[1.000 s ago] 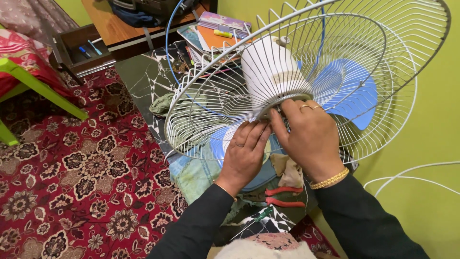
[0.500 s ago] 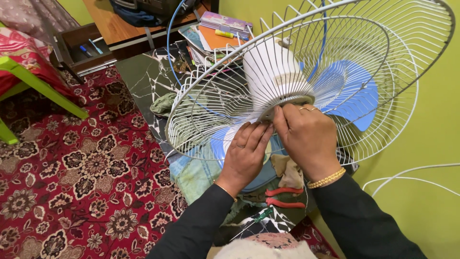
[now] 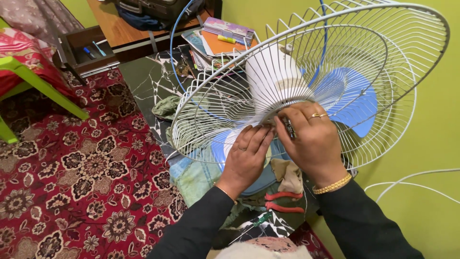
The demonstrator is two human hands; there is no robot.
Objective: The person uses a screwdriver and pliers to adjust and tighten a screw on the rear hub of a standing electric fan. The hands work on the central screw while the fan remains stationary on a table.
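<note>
Tilting above a dark marble-patterned low table (image 3: 143, 81), a white wire fan guard (image 3: 335, 62) with pale blue plastic blades (image 3: 352, 98) is steadied at its hub, apparently so the centre can be reached. The left hand (image 3: 247, 153) is pressed flat-fingered against the inner ring, grasping nothing that can be made out. The right hand (image 3: 311, 139) is closed round a small dark cylindrical tool (image 3: 289, 128), held against the white cone-shaped motor housing (image 3: 273, 79). Red-handled pliers (image 3: 282, 201) are laid just below the wrists, beside crumpled cloths (image 3: 287, 172), within easy reach, near a red floral carpet (image 3: 72, 182).
</note>
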